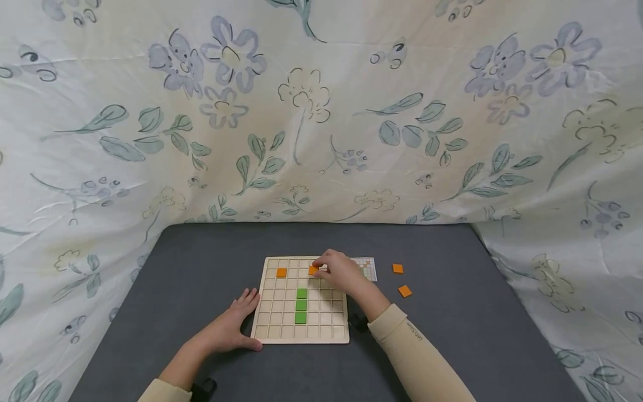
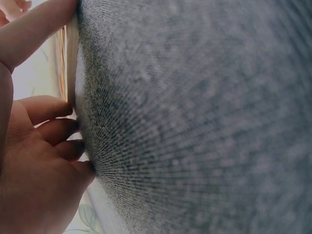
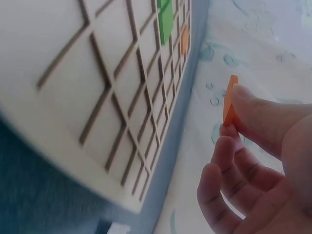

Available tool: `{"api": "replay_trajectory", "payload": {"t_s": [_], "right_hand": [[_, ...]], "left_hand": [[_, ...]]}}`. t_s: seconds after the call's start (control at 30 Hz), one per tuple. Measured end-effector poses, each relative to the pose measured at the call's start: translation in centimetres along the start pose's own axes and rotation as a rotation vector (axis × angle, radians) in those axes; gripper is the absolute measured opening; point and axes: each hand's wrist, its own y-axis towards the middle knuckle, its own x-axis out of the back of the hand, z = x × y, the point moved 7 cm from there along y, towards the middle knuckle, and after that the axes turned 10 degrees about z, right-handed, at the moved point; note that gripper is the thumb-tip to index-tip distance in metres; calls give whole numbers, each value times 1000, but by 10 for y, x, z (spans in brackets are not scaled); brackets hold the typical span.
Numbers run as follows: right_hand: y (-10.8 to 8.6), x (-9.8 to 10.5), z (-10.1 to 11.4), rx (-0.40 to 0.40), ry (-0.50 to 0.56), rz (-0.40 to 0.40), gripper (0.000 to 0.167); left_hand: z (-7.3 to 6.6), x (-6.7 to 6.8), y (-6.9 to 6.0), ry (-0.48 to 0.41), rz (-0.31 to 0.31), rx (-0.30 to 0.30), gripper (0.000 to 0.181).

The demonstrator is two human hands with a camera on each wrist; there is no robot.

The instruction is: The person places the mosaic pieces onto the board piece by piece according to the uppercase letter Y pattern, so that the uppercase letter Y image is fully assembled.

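Observation:
A light wooden grid board (image 1: 279, 329) lies on the dark table. Three green square tiles (image 1: 301, 305) form a column in its middle, and one orange tile (image 1: 281, 272) sits near its upper left. Between thumb and fingers my right hand (image 1: 343, 272) pinches another orange square tile (image 3: 230, 102), over the upper part of the board; the right wrist view shows this tile held apart from the board. My left hand (image 1: 232, 324) rests at the board's left edge, its fingers extended along the side and its thumb at the lower left corner.
Two loose orange tiles, an upper one (image 1: 397, 268) and a lower one (image 1: 404, 291), lie right of the board. A small printed grid card (image 1: 369, 269) is partly hidden behind my right hand. Floral cloth (image 1: 321, 139) hangs behind and beside the grey table (image 1: 216, 262).

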Motion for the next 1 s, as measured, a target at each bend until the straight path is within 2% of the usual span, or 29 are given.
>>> {"api": "replay_trajectory", "payload": {"t_s": [0.33, 0.57, 1.0], "right_hand": [[24, -30, 25, 63, -54, 102, 27], [37, -46, 29, 33, -41, 140, 27], [32, -51, 38, -18, -151, 146, 22]], "left_hand": [[2, -5, -6, 1, -6, -6, 123], [3, -9, -6, 0, -9, 14, 123], [-5, -13, -10, -9, -14, 10, 122]]}}
